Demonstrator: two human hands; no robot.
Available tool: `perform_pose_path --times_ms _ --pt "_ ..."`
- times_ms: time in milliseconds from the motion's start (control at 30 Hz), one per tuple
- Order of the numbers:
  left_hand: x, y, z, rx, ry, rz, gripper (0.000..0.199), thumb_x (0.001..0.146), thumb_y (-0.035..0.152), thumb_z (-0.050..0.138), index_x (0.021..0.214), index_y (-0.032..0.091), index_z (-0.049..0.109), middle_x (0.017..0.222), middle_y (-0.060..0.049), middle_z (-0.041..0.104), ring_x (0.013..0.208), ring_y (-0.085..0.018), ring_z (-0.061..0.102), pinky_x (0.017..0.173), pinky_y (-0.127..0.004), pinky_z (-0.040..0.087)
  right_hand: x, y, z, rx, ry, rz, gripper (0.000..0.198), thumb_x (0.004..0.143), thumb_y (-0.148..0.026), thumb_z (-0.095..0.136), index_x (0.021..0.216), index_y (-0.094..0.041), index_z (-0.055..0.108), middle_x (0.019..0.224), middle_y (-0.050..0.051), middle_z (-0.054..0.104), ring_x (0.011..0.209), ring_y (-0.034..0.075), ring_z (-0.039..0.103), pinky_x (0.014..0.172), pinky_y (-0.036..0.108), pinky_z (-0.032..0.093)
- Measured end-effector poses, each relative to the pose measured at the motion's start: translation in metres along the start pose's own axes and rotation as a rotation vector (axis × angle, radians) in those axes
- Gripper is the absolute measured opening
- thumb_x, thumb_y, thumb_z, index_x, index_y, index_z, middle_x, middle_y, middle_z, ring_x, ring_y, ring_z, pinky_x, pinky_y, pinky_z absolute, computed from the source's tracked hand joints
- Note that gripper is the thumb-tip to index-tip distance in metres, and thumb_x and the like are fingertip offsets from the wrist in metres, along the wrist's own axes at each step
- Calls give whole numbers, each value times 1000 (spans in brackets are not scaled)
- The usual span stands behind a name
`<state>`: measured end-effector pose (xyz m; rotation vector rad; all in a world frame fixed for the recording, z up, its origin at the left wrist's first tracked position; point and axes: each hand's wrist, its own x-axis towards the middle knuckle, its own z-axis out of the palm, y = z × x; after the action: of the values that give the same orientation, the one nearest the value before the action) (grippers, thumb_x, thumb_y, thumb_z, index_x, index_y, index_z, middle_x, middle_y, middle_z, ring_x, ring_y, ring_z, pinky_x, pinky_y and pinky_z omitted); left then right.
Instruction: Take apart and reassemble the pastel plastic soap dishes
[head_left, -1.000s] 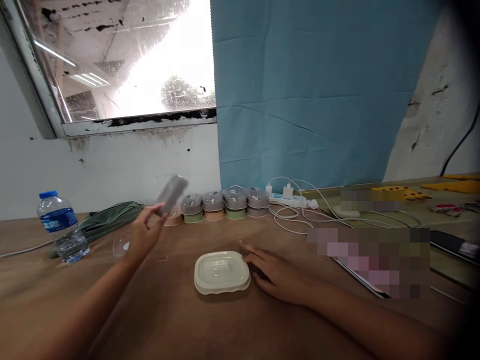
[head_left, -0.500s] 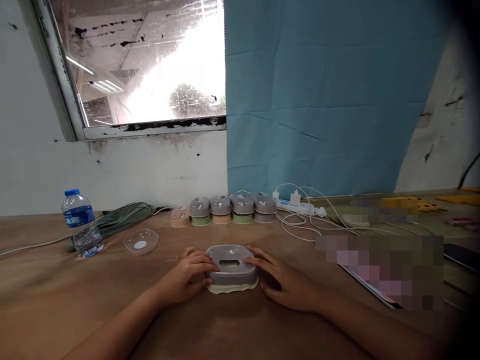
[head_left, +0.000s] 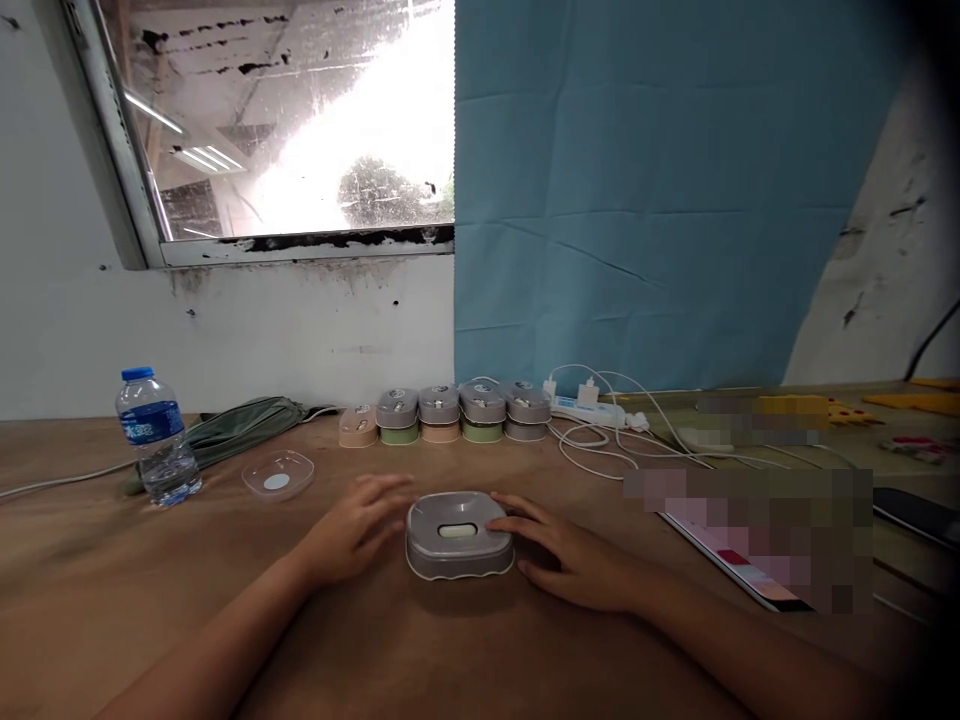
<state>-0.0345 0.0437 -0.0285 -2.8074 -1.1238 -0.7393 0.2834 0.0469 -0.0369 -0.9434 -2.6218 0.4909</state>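
A grey plastic box (head_left: pixel 459 562) with rounded corners sits on the table in front of me. Its top has an oval slot with something pale inside, and a thin, wavy, pale rim shows at the bottom. My right hand (head_left: pixel 566 555) rests against the box's right side, fingers stretched out and fingertips on its top edge. My left hand (head_left: pixel 360 530) is just left of the box, apart from it, with loose, slightly blurred fingers and nothing held. Further left lies a clear plastic lid (head_left: pixel 296 475) with a round white sticker.
Several two-tone boxes (head_left: pixel 439 408) line the wall, with a lone peach one (head_left: pixel 358 428) at their left. A water bottle (head_left: pixel 159 440) and green cloth bag (head_left: pixel 244 430) are at left. A power strip (head_left: pixel 589 412) with white cables and a blurred-out device (head_left: pixel 739 575) are at right.
The grey upper part has sunk over the pale base, which now shows only as a thin rim. My left hand has let go and moved left; my right hand stays on the box.
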Motion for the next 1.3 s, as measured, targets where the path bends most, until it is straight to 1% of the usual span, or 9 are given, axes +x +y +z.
perform_pose_path --times_ms 133,267,367,500,600,733,833,1033,1300 --pt "-9 -38 -4 338 202 -426 41 78 18 43 118 18 50 131 -13 43 120 -29 40 100 -44 29 -1 1 -1 6 1 -5 51 81 -19 48 130 -31 41 145 1 22 130 23 29 105 39 30" --pt "-27 -76 -8 508 101 -874 59 66 10 46 124 6 41 133 -24 36 118 -37 40 95 -48 29 -1 1 0 14 4 -9 50 81 -20 48 130 -30 41 145 1 23 130 23 28 105 39 29" --pt "-40 -97 -14 407 -27 -1002 43 62 10 46 104 8 54 114 -23 54 106 -39 51 86 -50 35 0 1 -1 15 -5 3 50 82 -20 48 130 -30 41 145 2 23 130 23 28 105 39 30" --pt "-44 -106 -20 347 -35 -978 19 62 10 45 76 17 55 90 -15 64 95 -35 57 78 -46 40 -1 0 -1 27 -15 3 49 82 -22 47 130 -30 41 145 2 22 130 23 28 105 39 29" --pt "-33 -97 -15 233 150 -931 14 64 14 46 76 19 49 93 -11 62 93 -28 58 78 -40 43 -1 0 -1 34 -14 5 48 83 -23 47 130 -31 41 145 2 22 130 23 28 105 38 29" --pt "-7 -65 1 -485 730 -821 26 60 31 62 70 20 40 93 -5 60 83 -21 62 73 -33 47 -2 0 -1 4 -21 13 48 84 -24 47 131 -31 39 145 2 21 130 22 29 105 37 30" --pt "11 -28 9 -1008 874 -750 42 50 33 72 66 19 36 89 -1 59 81 -20 65 78 -34 47 -2 0 -3 -32 -28 5 48 85 -24 46 131 -31 39 144 3 23 130 22 29 104 38 30" --pt "22 30 12 -1441 661 -677 40 57 32 76 62 17 39 87 0 58 89 -21 64 88 -33 44 -6 -1 -10 -80 -32 15 48 83 -25 48 130 -31 41 143 2 27 127 24 33 104 40 32" --pt "18 38 30 -1536 377 -613 36 63 30 75 65 16 42 91 0 55 92 -20 62 80 -27 44 -5 -14 -2 -39 128 11 76 78 -21 53 141 -28 11 145 4 22 131 24 25 107 42 25"
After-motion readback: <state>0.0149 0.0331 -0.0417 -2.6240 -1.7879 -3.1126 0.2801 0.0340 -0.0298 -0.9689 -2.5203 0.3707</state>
